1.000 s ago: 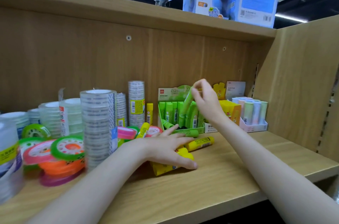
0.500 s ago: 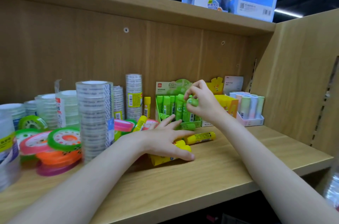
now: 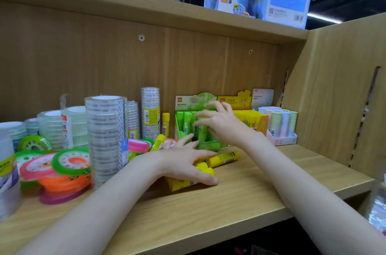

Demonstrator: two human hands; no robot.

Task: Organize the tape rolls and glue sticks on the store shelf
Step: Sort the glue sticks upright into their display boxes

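Clear tape stacks: tall columns of transparent tape rolls [image 3: 105,135] stand upright along the left half of the pale wooden shelf [image 3: 208,208], reaching back to the rear panel.
Coloured tape: flat green, pink, orange and purple rolls [image 3: 62,173] lie piled in front of the clear columns, near the shelf's front edge.
Upright yellow stick: one yellow glue stick [image 3: 165,125] stands just right of the rear tape column.
Left hand [image 3: 183,160]: fingers spread and fairly straight, palm down, resting on a cluster of yellow glue sticks [image 3: 188,181] lying on the shelf; it grips nothing.
Loose yellow stick: another yellow glue stick with a printed label [image 3: 223,158] lies on its side just right of the left hand's fingertips.
Green box: an open green cardboard display box [image 3: 183,112] holds green glue sticks [image 3: 187,122] standing upright; one more green stick [image 3: 208,146] lies at its front.
Right hand [image 3: 221,123]: fingers splayed wide over the green sticks in the box; motion blur hides whether the fingertips touch one.
Yellow box: a yellow display carton of yellow sticks [image 3: 252,119] sits just right of the green one.
Pastel tray: pale pink, green and blue sticks [image 3: 279,123] stand in a white tray at the far right.
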